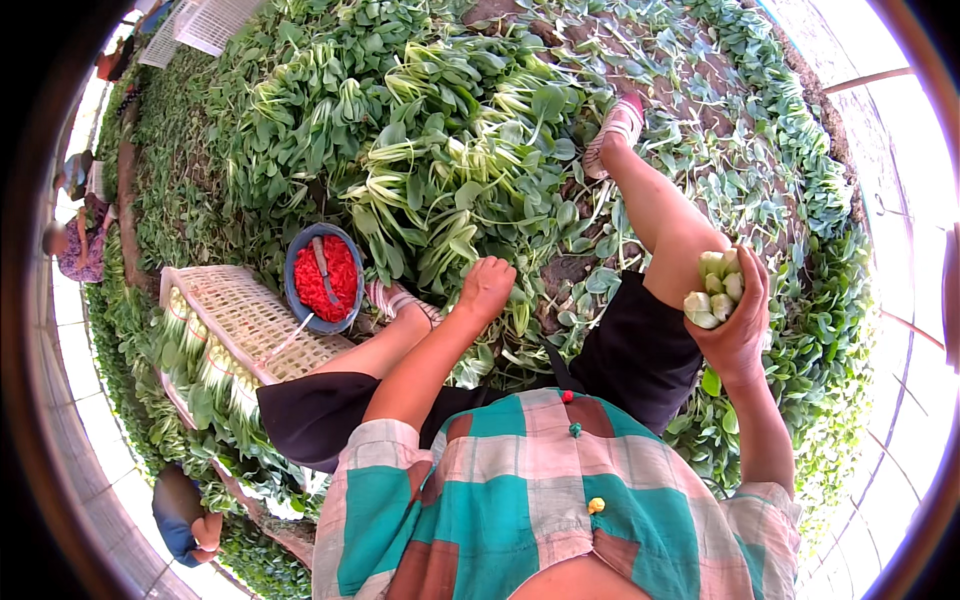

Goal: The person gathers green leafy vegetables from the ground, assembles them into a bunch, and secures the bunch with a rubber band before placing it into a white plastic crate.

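Note:
My right hand [742, 322] grips a small bunch of leafy greens [709, 300] by my right knee, with the pale cut stem ends facing up. My left hand [487, 289] is curled into a fist over the edge of the leafy pile, knuckles up; nothing shows sticking out of it. In front of me lies a large heap of uprooted bok choy-like greens [450, 157], stems and leaves pointing different ways. Left of my left foot, a blue bucket [287, 270] holds red strips or ties [304, 277], and a knife [322, 266] with a worn handle lies on them.
A pale plastic crate [247, 311] lies on its side at my left, with tied bunches of greens [217, 360] along it. More white crates [217, 26] stand at the far upper left. Other people [82, 240] are at the left rim, one [180, 517] bending lower down. Loose leaves cover the soil [562, 277].

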`<state>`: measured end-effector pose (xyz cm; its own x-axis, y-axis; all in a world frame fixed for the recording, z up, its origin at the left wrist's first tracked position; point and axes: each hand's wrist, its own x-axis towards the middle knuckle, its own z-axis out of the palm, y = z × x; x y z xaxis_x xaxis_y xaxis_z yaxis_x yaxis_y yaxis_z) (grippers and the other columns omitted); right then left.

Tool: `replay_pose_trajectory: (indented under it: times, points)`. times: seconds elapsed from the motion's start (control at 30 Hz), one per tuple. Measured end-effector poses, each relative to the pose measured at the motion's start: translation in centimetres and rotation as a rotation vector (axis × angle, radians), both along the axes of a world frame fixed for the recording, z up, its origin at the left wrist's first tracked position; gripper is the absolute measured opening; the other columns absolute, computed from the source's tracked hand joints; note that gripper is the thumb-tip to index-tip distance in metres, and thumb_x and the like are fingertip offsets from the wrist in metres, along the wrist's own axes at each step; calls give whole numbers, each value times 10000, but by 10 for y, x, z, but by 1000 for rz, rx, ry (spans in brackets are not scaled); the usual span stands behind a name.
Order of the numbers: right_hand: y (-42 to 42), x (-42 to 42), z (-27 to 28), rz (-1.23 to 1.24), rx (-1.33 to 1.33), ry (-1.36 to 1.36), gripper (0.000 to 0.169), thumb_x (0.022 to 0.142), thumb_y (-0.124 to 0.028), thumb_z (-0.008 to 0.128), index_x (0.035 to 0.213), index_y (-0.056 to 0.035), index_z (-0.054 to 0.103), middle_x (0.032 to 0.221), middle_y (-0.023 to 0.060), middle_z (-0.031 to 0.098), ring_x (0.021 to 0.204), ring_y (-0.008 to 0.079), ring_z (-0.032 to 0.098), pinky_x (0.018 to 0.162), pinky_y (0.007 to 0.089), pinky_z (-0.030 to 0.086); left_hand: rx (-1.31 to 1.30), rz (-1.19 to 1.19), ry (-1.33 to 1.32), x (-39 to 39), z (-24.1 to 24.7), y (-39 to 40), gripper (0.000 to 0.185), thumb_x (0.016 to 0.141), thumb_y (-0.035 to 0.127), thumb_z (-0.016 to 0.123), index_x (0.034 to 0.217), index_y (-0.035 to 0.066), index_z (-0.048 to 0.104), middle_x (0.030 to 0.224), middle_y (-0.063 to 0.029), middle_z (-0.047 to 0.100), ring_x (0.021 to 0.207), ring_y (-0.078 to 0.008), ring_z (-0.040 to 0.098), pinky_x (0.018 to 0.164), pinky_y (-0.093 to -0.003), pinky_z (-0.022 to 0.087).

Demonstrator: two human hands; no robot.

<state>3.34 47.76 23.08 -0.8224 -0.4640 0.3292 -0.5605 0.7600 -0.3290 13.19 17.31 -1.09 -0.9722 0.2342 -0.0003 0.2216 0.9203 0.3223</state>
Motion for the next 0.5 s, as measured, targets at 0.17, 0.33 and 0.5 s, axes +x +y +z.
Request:
replay_pose_trajectory:
  times: [0.17, 0.33, 0.5]
  points:
    - [-5, -5, 1, 17, -10, 15, 915, 577, -72, 810, 1344, -22, 313, 1272, 211, 468, 1139, 388, 490, 966, 454, 417, -368, 21, -139, -9, -61, 3, 83, 742, 124, 582, 825, 114, 587, 895, -79, 576, 899, -269, 541, 888, -410, 384]
    - [-5, -6, -6, -31, -9, 60, 917, 609, -104, 817, 1357, -26, 292, 1294, 220, 449, 1153, 382, 481, 975, 455, 413, 47, -7, -119, -2, -55, -28, 200, 727, 105, 633, 912, 90, 561, 948, -111, 577, 924, -308, 544, 911, -419, 389]
    - [-1, -9, -12, -59, -21, 87, 941, 611, -123, 826, 1366, -12, 276, 1304, 227, 437, 1166, 381, 475, 987, 450, 411, 457, 470, -229, -7, -20, -53, 211, 744, 83, 607, 931, 56, 514, 850, -143, 577, 850, -357, 571, 764, -444, 461]
